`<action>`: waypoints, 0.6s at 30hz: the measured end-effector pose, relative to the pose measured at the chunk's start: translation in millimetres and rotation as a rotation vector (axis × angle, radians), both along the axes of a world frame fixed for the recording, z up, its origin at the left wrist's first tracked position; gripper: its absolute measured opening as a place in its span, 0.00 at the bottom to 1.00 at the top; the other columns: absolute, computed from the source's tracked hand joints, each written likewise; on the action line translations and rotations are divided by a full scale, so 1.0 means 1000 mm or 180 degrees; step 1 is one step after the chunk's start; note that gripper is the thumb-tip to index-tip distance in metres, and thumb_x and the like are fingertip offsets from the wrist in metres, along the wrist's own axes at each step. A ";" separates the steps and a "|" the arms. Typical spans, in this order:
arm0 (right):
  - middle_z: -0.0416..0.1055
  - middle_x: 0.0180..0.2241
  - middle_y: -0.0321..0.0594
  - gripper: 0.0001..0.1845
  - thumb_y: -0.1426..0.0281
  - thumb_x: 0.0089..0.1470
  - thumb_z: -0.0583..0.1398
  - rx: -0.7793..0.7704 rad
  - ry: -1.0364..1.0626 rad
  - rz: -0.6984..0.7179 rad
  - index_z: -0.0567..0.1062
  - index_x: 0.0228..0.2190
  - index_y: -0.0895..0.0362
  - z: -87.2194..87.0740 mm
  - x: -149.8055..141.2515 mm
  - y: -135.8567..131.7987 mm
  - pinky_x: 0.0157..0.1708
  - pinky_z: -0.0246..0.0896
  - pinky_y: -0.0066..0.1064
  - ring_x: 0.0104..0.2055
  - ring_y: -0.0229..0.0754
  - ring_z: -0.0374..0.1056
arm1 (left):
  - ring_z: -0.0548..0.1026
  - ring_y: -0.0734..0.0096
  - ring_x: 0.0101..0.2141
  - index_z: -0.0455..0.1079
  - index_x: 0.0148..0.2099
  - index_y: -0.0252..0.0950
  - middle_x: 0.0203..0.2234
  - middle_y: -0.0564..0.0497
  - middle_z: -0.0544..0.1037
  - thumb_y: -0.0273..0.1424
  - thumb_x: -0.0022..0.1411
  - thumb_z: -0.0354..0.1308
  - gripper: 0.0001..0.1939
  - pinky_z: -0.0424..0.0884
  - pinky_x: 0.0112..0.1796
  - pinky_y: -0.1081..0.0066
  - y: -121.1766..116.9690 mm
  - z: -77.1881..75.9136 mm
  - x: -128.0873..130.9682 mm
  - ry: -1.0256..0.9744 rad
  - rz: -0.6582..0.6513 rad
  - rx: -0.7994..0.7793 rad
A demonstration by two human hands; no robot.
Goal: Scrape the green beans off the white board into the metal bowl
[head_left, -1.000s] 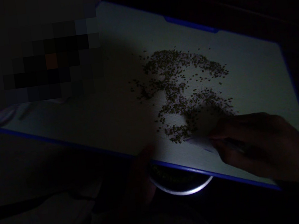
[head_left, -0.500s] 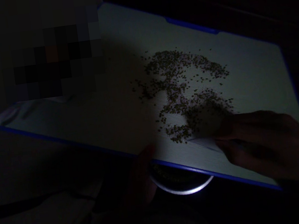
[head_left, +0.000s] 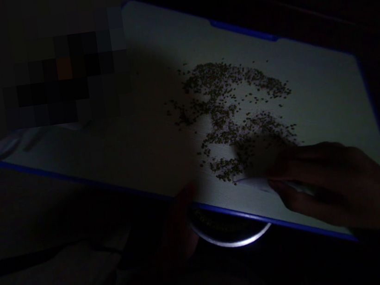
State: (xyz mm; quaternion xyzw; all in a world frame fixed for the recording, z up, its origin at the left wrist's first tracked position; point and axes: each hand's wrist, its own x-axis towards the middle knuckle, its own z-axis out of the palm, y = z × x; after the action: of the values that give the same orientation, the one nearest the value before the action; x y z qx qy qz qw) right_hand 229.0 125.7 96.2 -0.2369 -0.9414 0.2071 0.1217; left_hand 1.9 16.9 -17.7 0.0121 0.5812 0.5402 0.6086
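Note:
A pale board (head_left: 157, 156) with a blue rim lies tilted across the dim view. Small dark grains (head_left: 217, 83) are strewn in patches over its middle. My left hand (head_left: 182, 227) grips the board's near edge, its thumb on top; the other fingers are lost in the dark. Low over the right part of the board, my right hand (head_left: 335, 184) pinches a thin pale flat piece (head_left: 256, 182), perhaps a card or a slip of paper. The tip of this piece touches the board beside the nearest grains.
Below the board's near edge, the shiny rim of a round bowl (head_left: 236, 244) shows, with grains faintly visible inside. A crumpled whitish thing (head_left: 10, 145) lies at the board's left corner. The upper left is masked by blocks, and the surroundings are very dark.
My right hand and the pale piece have shifted slightly left. The grains look much the same, and my left hand keeps its hold on the board.

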 end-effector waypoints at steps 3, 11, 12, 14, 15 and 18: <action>0.82 0.34 0.38 0.08 0.75 0.69 0.59 -0.0014 0.0025 0.0043 0.74 0.36 0.52 -0.001 0.000 0.000 0.30 0.66 0.30 0.31 0.39 0.77 | 0.86 0.38 0.47 0.81 0.29 0.41 0.33 0.45 0.90 0.51 0.47 0.78 0.21 0.78 0.54 0.48 0.000 -0.001 0.000 0.0081 -0.0048 -0.0029; 0.81 0.32 0.37 0.10 0.77 0.69 0.58 -0.0023 -0.0070 -0.0036 0.75 0.36 0.52 0.001 0.002 -0.002 0.30 0.65 0.32 0.30 0.39 0.75 | 0.85 0.37 0.50 0.82 0.30 0.40 0.36 0.44 0.90 0.50 0.55 0.74 0.18 0.78 0.55 0.47 -0.003 -0.005 -0.001 -0.0006 -0.0221 0.0192; 0.81 0.32 0.37 0.10 0.77 0.69 0.58 -0.0053 -0.0082 0.0013 0.74 0.36 0.52 0.001 0.002 -0.002 0.30 0.65 0.32 0.30 0.39 0.75 | 0.85 0.37 0.49 0.80 0.29 0.41 0.35 0.44 0.90 0.49 0.55 0.75 0.18 0.78 0.55 0.47 -0.002 -0.004 -0.001 -0.0004 -0.0271 0.0206; 0.80 0.32 0.37 0.09 0.75 0.70 0.58 -0.0135 -0.0045 0.0072 0.74 0.36 0.52 -0.001 0.000 -0.003 0.30 0.64 0.32 0.31 0.39 0.74 | 0.85 0.37 0.48 0.79 0.28 0.41 0.33 0.45 0.89 0.49 0.53 0.75 0.17 0.78 0.55 0.45 -0.001 -0.002 0.000 0.0018 -0.0176 0.0168; 0.79 0.31 0.36 0.09 0.75 0.70 0.59 -0.0175 -0.0021 0.0095 0.73 0.36 0.52 -0.001 -0.001 -0.004 0.30 0.64 0.32 0.31 0.39 0.74 | 0.85 0.37 0.48 0.78 0.28 0.42 0.31 0.46 0.89 0.48 0.51 0.76 0.17 0.78 0.55 0.45 0.000 -0.001 0.000 0.0029 -0.0087 0.0109; 0.79 0.32 0.37 0.09 0.77 0.68 0.58 -0.0216 0.0059 0.0136 0.74 0.36 0.52 -0.002 -0.006 -0.006 0.31 0.63 0.32 0.31 0.39 0.73 | 0.86 0.37 0.45 0.76 0.26 0.42 0.26 0.47 0.86 0.46 0.46 0.77 0.18 0.79 0.52 0.45 0.002 0.001 0.002 0.0033 0.0034 -0.0041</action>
State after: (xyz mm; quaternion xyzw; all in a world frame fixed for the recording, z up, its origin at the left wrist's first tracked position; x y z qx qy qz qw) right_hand 222.7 120.2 94.5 -0.2187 -0.9375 0.2437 0.1179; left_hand 3.5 18.6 -16.3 0.0079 0.5878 0.5396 0.6027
